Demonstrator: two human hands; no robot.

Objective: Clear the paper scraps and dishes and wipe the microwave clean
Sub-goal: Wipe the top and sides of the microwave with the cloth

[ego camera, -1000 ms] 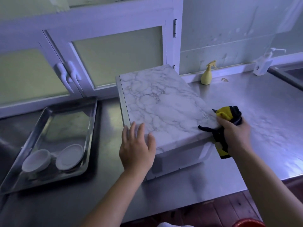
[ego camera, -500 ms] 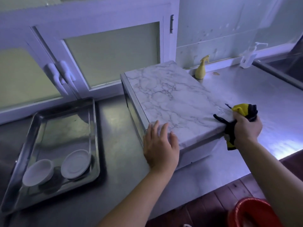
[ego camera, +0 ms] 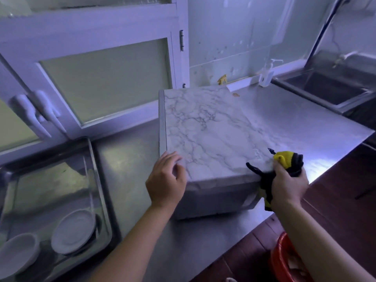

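Note:
The microwave [ego camera: 211, 131] has a marble-patterned top and stands on the steel counter [ego camera: 130, 163]. My left hand [ego camera: 165, 181] rests flat on its near left corner, fingers spread. My right hand [ego camera: 289, 183] grips a yellow and black cloth [ego camera: 289, 161] pressed against the near right corner of the microwave top. Two white dishes [ego camera: 72, 231] lie in a steel tray [ego camera: 89, 159] at the left. No paper scraps show on the counter.
A yellow spray bottle [ego camera: 222, 79] and a white pump bottle [ego camera: 267, 75] stand at the back wall. A sink [ego camera: 333, 88] is at the far right. A red bin [ego camera: 284, 261] sits on the floor below my right arm. Cabinet doors [ego camera: 105, 78] rise behind the tray.
The view has swung left and down around the microwave. My left hand stays at the near left corner; my right hand holds the cloth at the near right corner.

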